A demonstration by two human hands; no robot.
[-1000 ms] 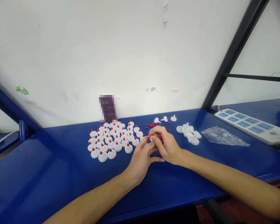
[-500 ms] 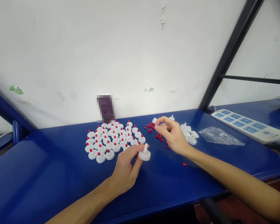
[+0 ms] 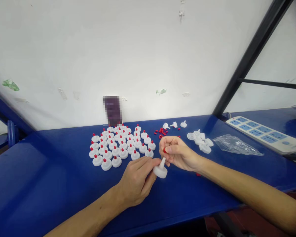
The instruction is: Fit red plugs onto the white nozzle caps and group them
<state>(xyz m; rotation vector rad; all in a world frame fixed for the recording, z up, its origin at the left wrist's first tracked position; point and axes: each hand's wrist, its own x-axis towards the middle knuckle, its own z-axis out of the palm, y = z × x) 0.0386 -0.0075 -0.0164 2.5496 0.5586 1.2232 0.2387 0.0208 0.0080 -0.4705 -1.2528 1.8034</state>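
Between thumb and fingers, my left hand (image 3: 139, 179) grips a white nozzle cap (image 3: 160, 171) by its round base, its bare spout pointing up. Just above the spout, my right hand (image 3: 179, 153) pinches a small red tip cap (image 3: 164, 150); the two parts look close but not joined. Beyond my right hand lies a loose pile of red tip caps (image 3: 161, 132). To the left stand many white nozzle caps with red tips (image 3: 115, 151), upright in a close group. Bare white nozzle caps (image 3: 201, 141) lie heaped to the right.
A crumpled clear plastic bag (image 3: 236, 144) and a long power strip (image 3: 265, 133) lie on the right of the blue table (image 3: 64, 187). Several white nozzle caps (image 3: 174, 124) rest near the wall. A pixelated dark object (image 3: 112, 110) leans on the wall.
My hands were together, then parted, showing the bare nozzle cap in the left. My right hand has since come back from the red pile with a red tip cap, close to the spout.
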